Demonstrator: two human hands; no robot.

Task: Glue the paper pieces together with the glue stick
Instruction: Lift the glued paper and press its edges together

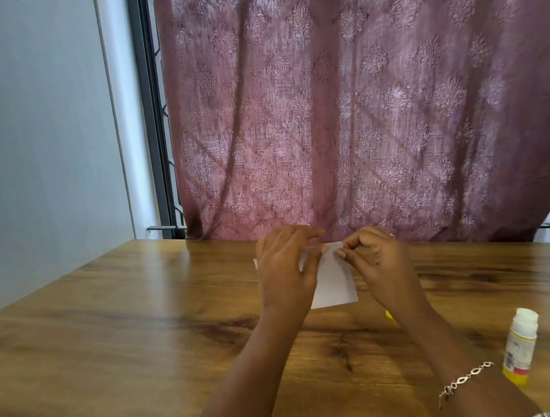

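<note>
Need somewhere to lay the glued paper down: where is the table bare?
The table is bare over its whole left side, outward from the left hand. A smaller bare patch lies between the right hand and the glue stick. Crowded: the middle, where both hands hold the paper.

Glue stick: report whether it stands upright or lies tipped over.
Upright. The glue stick stands on its yellow base on the table, white top up.
</note>
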